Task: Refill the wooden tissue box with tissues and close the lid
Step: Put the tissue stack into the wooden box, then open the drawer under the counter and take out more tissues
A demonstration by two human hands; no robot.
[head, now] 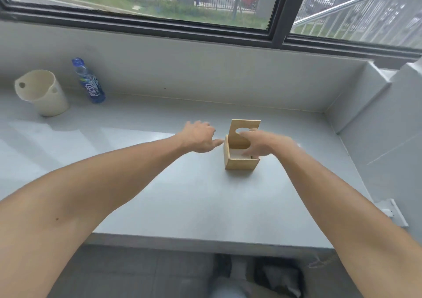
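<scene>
Bare forearms reached out, left hand [199, 138] spread and empty, right hand [262, 143] loosely curled inside the small square wooden tissue box [239, 162], whose upright slotted lid [242, 130] might drop onto its fingers.

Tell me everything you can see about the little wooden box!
The wooden box is small, square and light tan, like plain wood. It stands on the grey counter. Its lid stands open at the back, with an oval hole cut in it. The right hand reaches over the opening, fingers against the lid. The left hand hovers beside it, seemingly not touching. Something pale shows inside.
</scene>
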